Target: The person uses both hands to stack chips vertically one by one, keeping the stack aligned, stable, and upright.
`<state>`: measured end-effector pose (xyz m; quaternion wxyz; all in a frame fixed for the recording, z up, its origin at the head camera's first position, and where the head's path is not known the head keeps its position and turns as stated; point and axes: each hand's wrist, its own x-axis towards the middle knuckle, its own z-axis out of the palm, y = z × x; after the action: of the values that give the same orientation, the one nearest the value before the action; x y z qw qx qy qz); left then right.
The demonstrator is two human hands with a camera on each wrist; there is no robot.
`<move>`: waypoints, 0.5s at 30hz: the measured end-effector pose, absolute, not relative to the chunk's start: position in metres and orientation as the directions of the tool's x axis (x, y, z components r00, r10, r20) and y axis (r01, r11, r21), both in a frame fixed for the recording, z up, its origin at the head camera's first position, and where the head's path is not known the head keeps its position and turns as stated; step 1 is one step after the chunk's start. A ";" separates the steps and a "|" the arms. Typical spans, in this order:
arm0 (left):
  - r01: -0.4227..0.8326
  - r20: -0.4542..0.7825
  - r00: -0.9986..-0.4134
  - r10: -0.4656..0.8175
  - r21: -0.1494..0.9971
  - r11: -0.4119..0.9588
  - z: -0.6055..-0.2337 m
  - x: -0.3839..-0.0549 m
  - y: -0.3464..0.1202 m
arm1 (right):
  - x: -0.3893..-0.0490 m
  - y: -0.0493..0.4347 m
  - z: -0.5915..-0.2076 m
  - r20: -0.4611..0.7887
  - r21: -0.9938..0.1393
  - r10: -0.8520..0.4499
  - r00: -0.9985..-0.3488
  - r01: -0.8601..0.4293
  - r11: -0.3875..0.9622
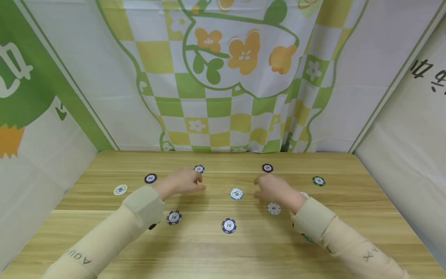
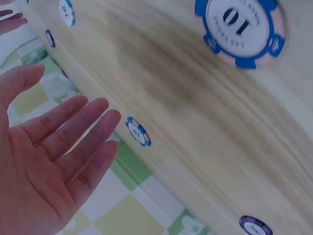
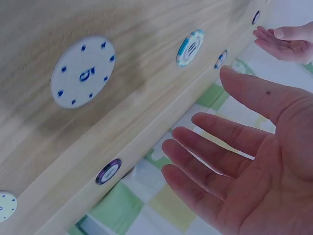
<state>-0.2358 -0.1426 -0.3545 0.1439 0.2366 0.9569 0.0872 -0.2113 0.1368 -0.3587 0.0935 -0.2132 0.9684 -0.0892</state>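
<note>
My left hand hovers over the table's left half, palm bare and fingers loosely extended in the left wrist view. Close to its fingers lies a blue-edged poker chip marked 10. My right hand is raised over the right half with its fingers spread and nothing in them. Near it are a white chip marked 5 and a purple-black chip. Between the hands sits a light-blue-edged chip marked 10. Another white chip is partly hidden by the right wrist.
Further chips lie flat on the wooden table: a yellow-white one, a dark one, two blue ones toward the front, and a green one. The right sleeve partly covers another green chip. A patterned curtain hangs behind.
</note>
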 end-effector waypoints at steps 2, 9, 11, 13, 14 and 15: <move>0.438 -0.238 -0.839 0.489 0.236 0.867 -0.356 -0.232 -0.142 | -0.208 0.135 -0.359 -0.146 -0.226 -0.435 -0.889 -0.398 0.889; 0.498 -0.232 -0.802 0.551 0.253 0.830 -0.364 -0.222 -0.136 | -0.196 0.128 -0.357 -0.136 -0.239 -0.455 -0.880 -0.417 0.877; 0.506 -0.226 -0.796 0.562 0.262 0.822 -0.364 -0.218 -0.134 | -0.192 0.126 -0.357 -0.130 -0.237 -0.464 -0.876 -0.427 0.873; 0.508 -0.224 -0.794 0.565 0.265 0.820 -0.364 -0.214 -0.132 | -0.189 0.125 -0.357 -0.122 -0.233 -0.475 -0.871 -0.440 0.867; 0.505 -0.227 -0.795 0.563 0.265 0.821 -0.364 -0.212 -0.131 | -0.187 0.124 -0.357 -0.117 -0.234 -0.480 -0.869 -0.446 0.864; 0.502 -0.232 -0.796 0.560 0.265 0.823 -0.364 -0.211 -0.131 | -0.185 0.123 -0.357 -0.110 -0.238 -0.486 -0.867 -0.452 0.860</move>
<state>-0.2107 -0.1306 -0.3636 0.1515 0.2816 0.9427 0.0954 -0.1850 0.1234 -0.3569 0.0835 -0.2440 0.9607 -0.1024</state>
